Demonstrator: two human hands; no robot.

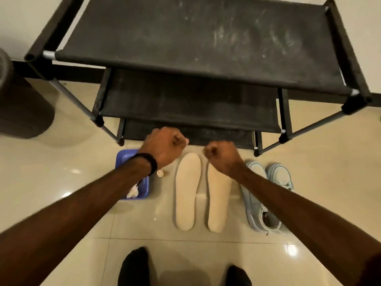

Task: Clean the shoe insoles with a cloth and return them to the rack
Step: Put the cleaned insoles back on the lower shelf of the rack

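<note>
Both hands are curled into fists and hold nothing: the left hand (165, 146) above the blue tub (123, 159), the right hand (221, 154) over the toe of the right insole (218, 199). The two cream insoles (187, 190) lie side by side on the tiled floor (72, 203), before the black shoe rack (195, 48); pale sneakers (266, 195) stand just right of them

bare forearms, no sleeves seen.
a black band (148, 162) is worn on the left wrist; dark socks (135, 267) are worn.
</note>
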